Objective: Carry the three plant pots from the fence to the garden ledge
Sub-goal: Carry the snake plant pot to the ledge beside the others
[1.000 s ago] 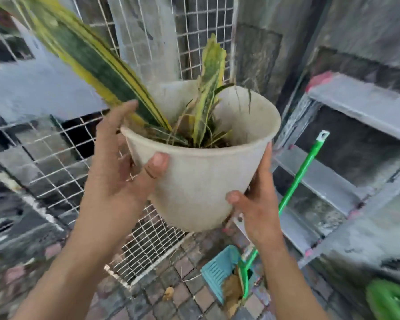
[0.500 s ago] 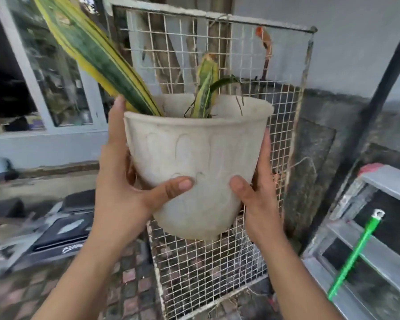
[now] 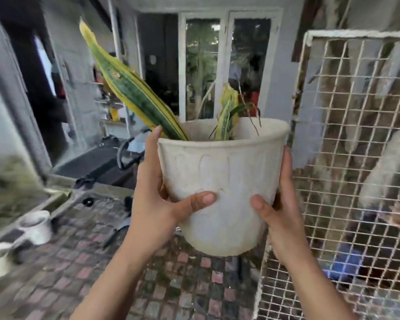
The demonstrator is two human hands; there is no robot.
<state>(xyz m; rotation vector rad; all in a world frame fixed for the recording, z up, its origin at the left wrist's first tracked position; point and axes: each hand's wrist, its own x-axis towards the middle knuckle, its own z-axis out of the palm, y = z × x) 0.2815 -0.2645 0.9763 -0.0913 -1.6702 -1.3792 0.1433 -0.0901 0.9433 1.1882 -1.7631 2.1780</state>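
Above a floor (image 3: 62,269) of small reddish and grey paving blocks, rough and damp-looking, a white plant pot (image 3: 222,188) is held up in the air at chest height, clear of any surface. To its right stands a white wire-mesh fence panel (image 3: 346,172), its square grid framed by a thicker white bar; the panel's lower corner sits just behind the pot's base, and something blue (image 3: 343,265) shows through the mesh low down. On the far left, two small white pots (image 3: 36,226) sit blurred on the ground by a grey, mossy ledge (image 3: 21,199). Behind the held pot, dark clutter with a looped black cable (image 3: 125,155) lies near a doorway, and a white-framed window (image 3: 226,65) fills the back wall.

The pot is a tapered round tub, matte and off-white, scuffed, with shallow arched reliefs under a flared rim. A long, stiff leaf (image 3: 127,84), dark green with yellow edges, leans up and left out of it; a shorter, yellowed leaf (image 3: 228,112) stands near the middle with thin dry stems.

The left hand (image 3: 157,204) wraps the pot's left side, fingers closed around the back and thumb pressed across the front. The right hand (image 3: 284,218) mirrors it on the right side, thumb on the front, fingers curled behind, gripping firmly.
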